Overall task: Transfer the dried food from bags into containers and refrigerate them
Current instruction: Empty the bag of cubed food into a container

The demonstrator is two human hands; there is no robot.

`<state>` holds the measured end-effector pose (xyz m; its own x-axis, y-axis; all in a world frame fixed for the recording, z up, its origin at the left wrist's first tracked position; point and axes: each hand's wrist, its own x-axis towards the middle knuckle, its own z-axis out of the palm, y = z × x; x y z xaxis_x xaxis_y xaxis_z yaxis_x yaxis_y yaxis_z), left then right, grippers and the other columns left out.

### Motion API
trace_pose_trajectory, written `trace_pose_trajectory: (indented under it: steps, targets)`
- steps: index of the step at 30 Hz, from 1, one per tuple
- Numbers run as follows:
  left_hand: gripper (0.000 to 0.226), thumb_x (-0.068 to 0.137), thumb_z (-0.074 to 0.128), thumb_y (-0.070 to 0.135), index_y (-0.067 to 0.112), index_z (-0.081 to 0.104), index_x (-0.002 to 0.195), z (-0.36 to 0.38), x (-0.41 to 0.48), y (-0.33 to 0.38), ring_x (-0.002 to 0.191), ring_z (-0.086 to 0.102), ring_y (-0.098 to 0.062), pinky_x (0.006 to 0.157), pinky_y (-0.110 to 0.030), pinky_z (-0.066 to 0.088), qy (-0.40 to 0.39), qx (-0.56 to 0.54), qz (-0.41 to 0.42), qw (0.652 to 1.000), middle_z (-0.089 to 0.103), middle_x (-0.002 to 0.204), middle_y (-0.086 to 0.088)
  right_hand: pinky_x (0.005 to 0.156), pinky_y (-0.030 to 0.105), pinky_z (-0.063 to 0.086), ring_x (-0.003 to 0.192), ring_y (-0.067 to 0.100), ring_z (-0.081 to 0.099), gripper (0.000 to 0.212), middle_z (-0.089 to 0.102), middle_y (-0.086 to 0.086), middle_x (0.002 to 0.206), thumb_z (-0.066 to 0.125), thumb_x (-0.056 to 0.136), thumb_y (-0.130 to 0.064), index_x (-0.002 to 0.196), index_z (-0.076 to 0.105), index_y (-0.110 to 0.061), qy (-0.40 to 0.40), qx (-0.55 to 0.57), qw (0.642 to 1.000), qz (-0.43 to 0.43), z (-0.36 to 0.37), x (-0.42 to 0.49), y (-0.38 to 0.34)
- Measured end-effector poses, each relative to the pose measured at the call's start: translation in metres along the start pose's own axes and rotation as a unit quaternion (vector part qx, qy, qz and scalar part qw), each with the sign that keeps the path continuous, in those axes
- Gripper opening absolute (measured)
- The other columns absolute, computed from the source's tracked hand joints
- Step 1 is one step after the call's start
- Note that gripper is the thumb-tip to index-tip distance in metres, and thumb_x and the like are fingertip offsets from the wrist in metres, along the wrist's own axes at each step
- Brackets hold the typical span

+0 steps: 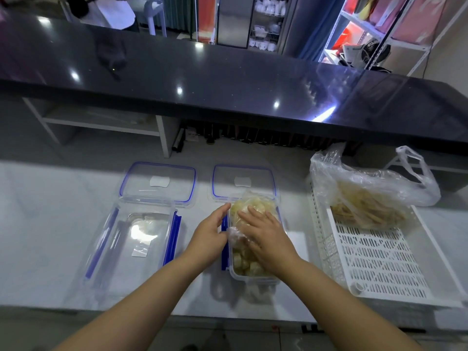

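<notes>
Right hand (pixel 266 236) flat, fingers straight, pressing the bag of dried food (pixel 253 206) down into the middle container (pixel 255 276) on the worktop (pixel 38 224). Left hand (pixel 210 234) relaxed, fingers extended along the container's left wall, thumb touching the bag's plastic. Empty container (pixel 141 236) at left; second bag (pixel 367 201) lies in the white basket (pixel 379 257) at right.

blue-trimmed clear lids (pixel 157 182), white slotted tray (pixel 379 259)

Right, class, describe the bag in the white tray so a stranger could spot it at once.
Start at the white counter and go to the slotted tray on its right. The bag lies at the tray's far end; it alone holds thin tan sticks, not pale chunks.
</notes>
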<state>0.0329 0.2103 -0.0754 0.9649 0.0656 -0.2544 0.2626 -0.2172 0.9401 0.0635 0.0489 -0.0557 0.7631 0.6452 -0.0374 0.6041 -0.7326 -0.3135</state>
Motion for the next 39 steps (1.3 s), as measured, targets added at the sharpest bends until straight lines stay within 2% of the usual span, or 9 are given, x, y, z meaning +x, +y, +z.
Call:
trace_pose_trajectory:
  steps: [5, 12, 16, 21, 26, 29, 32, 35, 39]
  targets:
    - [0.072, 0.085, 0.046, -0.014, 0.026, 0.034, 0.144, -0.002, 0.002, -0.003, 0.133, 0.038, -0.008, 0.103, -0.022, 0.038, -0.004, 0.001, 0.003, 1.000, 0.043, 0.143, 0.008, 0.115, 0.022, -0.005, 0.140, 0.000, 0.002, 0.028, 0.023, -0.012, 0.154, 0.050, 0.094, -0.022, 0.120, 0.060, -0.027, 0.009, 0.023, 0.999, -0.033, 0.004, -0.022, 0.005]
    - [0.064, 0.089, 0.052, -0.001, 0.028, 0.034, 0.144, 0.000, 0.002, -0.004, 0.133, 0.040, -0.011, 0.109, -0.036, 0.039, 0.001, -0.017, 0.007, 1.000, 0.043, 0.144, 0.006, 0.113, 0.032, 0.000, 0.142, 0.012, 0.004, 0.042, 0.025, -0.004, 0.154, 0.051, 0.091, -0.028, 0.132, 0.047, -0.037, 0.049, -0.007, 0.998, -0.024, 0.012, -0.032, 0.013]
    - [0.065, 0.088, 0.054, -0.001, 0.028, 0.035, 0.143, 0.000, 0.003, -0.005, 0.133, 0.040, -0.011, 0.108, -0.034, 0.039, 0.003, -0.013, 0.006, 1.000, 0.044, 0.144, 0.006, 0.117, 0.033, -0.007, 0.146, 0.016, -0.005, 0.046, 0.008, -0.003, 0.158, 0.031, 0.094, -0.044, 0.140, 0.033, -0.043, 0.018, -0.020, 0.999, 0.038, 0.014, -0.021, 0.014]
    - [0.063, 0.088, 0.054, -0.001, 0.027, 0.036, 0.143, -0.001, 0.002, -0.004, 0.132, 0.041, -0.010, 0.106, -0.029, 0.039, -0.001, -0.010, 0.008, 1.000, 0.045, 0.143, 0.007, 0.114, 0.027, 0.001, 0.145, 0.014, 0.010, 0.039, 0.015, -0.006, 0.157, 0.045, 0.097, -0.026, 0.135, 0.045, -0.036, 0.012, 0.056, 0.997, 0.051, 0.008, -0.013, 0.017]
    - [0.053, 0.092, 0.044, -0.003, 0.022, 0.043, 0.139, -0.004, 0.001, 0.007, 0.126, 0.040, -0.005, 0.101, -0.023, 0.037, 0.019, -0.014, 0.012, 1.000, 0.047, 0.139, 0.006, 0.111, 0.033, 0.031, 0.132, 0.012, 0.038, 0.030, 0.043, -0.010, 0.140, 0.048, 0.096, -0.025, 0.122, 0.060, -0.019, 0.111, 0.261, 0.951, 0.124, -0.014, -0.019, 0.016]
    - [0.047, 0.093, 0.044, 0.001, 0.021, 0.046, 0.135, -0.007, 0.000, 0.017, 0.124, 0.042, -0.005, 0.098, -0.023, 0.038, 0.042, -0.018, 0.024, 0.999, 0.049, 0.136, 0.008, 0.090, 0.022, 0.049, 0.106, 0.010, 0.061, 0.021, 0.066, -0.004, 0.110, 0.048, 0.095, -0.018, 0.108, 0.065, -0.021, 0.167, 0.384, 0.895, 0.156, -0.038, -0.024, 0.010]
    - [0.040, 0.095, 0.046, 0.008, 0.022, 0.049, 0.133, -0.012, -0.002, 0.027, 0.119, 0.044, -0.001, 0.094, -0.021, 0.037, 0.058, -0.019, 0.047, 0.997, 0.052, 0.131, 0.010, 0.066, 0.009, 0.045, 0.071, -0.005, 0.061, 0.024, 0.065, -0.010, 0.078, 0.046, 0.096, -0.015, 0.085, 0.065, -0.025, 0.217, 0.429, 0.858, 0.180, -0.057, -0.027, 0.007]
    - [0.037, 0.096, 0.049, 0.013, 0.022, 0.050, 0.131, -0.018, -0.004, 0.034, 0.117, 0.046, -0.003, 0.092, -0.021, 0.039, 0.061, -0.014, 0.065, 0.996, 0.053, 0.127, 0.012, 0.070, 0.019, 0.044, 0.070, 0.000, 0.056, 0.023, 0.062, -0.007, 0.077, 0.048, 0.096, -0.015, 0.082, 0.064, -0.024, 0.250, 0.420, 0.851, 0.191, -0.063, -0.032, 0.010]
    - [0.034, 0.096, 0.050, 0.015, 0.021, 0.052, 0.129, -0.024, -0.005, 0.040, 0.113, 0.049, -0.004, 0.093, -0.022, 0.040, 0.058, -0.012, 0.079, 0.995, 0.055, 0.123, 0.010, 0.069, 0.006, 0.046, 0.077, -0.006, 0.061, 0.020, 0.067, -0.012, 0.087, 0.048, 0.096, -0.017, 0.092, 0.065, -0.027, 0.282, 0.431, 0.836, 0.191, -0.070, -0.037, 0.006]
